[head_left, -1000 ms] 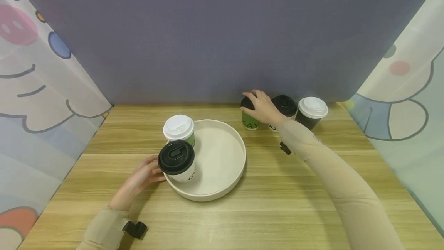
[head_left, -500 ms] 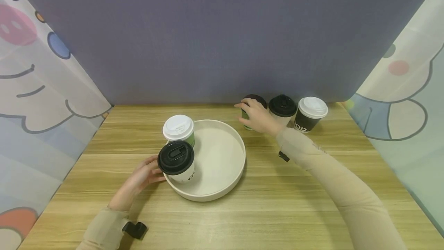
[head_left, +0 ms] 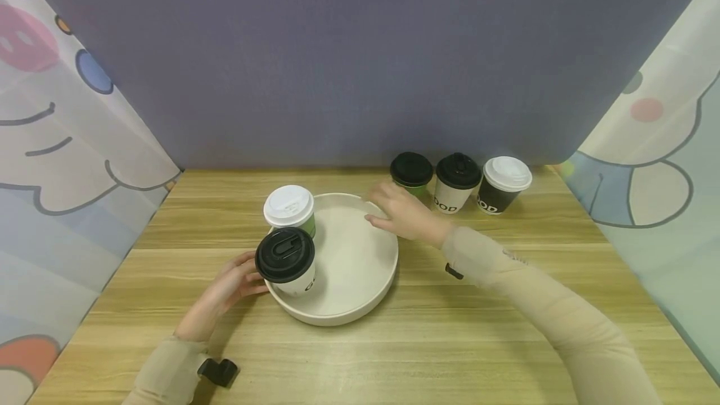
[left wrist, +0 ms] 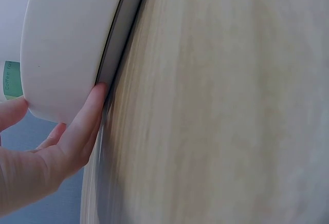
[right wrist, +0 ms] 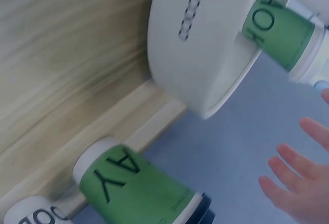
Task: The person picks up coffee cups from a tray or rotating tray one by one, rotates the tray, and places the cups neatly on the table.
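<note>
My left hand (head_left: pixel 237 280) holds the left side of a round cream tray (head_left: pixel 354 267). In the left wrist view its thumb touches the rim and its fingers reach to the base. Inside the tray, on the left, stand a green cup with a white lid (head_left: pixel 289 206) and, nearer, a white cup with a black lid (head_left: pixel 285 256). My right hand (head_left: pixel 406 212) hovers by the tray's right rim with nothing in it; the right wrist view has its fingers (right wrist: pixel 288 180) spread. Just beyond it stands a green cup with a black lid (head_left: pixel 412 170), partly hidden by the hand.
Right of that green cup are a white cup with a black lid (head_left: pixel 457 183) and a black cup with a white lid (head_left: pixel 504 183). They line the back of the wooden table (head_left: pixel 394 355), below a grey-blue panel (head_left: pixel 360 67). Cartoon-printed curtains (head_left: pixel 664 161) flank the table.
My right hand has drawn away from the black-lidded green cup, left and toward the tray's right rim. That cup stands upright at the back. My left hand and the tray have stayed put.
</note>
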Tool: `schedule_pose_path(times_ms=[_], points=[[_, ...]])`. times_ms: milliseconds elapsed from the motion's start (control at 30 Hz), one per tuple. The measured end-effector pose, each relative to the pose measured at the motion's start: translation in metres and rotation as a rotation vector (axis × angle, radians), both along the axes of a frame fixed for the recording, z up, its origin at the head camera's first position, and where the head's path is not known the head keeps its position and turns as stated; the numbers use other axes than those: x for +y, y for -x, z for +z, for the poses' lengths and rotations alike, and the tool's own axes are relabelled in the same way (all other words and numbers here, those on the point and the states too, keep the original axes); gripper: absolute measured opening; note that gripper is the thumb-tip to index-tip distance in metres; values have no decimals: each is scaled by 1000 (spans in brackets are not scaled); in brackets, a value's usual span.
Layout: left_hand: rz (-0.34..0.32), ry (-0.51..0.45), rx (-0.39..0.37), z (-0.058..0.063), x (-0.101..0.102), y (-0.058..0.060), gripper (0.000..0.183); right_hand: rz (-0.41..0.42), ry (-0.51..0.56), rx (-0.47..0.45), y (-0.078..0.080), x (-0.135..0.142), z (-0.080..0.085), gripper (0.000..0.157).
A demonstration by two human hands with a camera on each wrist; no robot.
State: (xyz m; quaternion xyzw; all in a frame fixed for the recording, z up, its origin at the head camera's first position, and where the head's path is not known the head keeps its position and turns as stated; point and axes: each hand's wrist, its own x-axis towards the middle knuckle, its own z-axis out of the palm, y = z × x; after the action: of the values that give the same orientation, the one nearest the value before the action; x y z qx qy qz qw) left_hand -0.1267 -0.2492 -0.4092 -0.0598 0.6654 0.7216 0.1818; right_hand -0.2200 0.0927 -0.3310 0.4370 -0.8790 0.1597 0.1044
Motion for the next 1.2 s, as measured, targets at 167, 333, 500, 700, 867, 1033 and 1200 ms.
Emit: schedule_pose_path(times_ms=[167,333,500,700,867,1033,1200], points=[[6,-1,-6,0,0,1,44,16,-30,-43,-14,-6,-1,35],[10,-1,-14,0,0,1,45,37,-87,-44,-29,-13,-1,35],[3,7,-5,1,0,1,49,88,-110,-34,-41,-20,-3,33],[2,6,-3,1,1,1,49,120,-165,-54,-57,-27,-5,33],[9,3,-5,0,1,1,45,159,-201,-48,-68,-33,-5,32],[12,-2,-8,0,1,0,45,198,-223,-43,-76,-40,-9,32],[7,0,-5,0,1,0,48,234,-242,-46,-82,-47,-14,31]])
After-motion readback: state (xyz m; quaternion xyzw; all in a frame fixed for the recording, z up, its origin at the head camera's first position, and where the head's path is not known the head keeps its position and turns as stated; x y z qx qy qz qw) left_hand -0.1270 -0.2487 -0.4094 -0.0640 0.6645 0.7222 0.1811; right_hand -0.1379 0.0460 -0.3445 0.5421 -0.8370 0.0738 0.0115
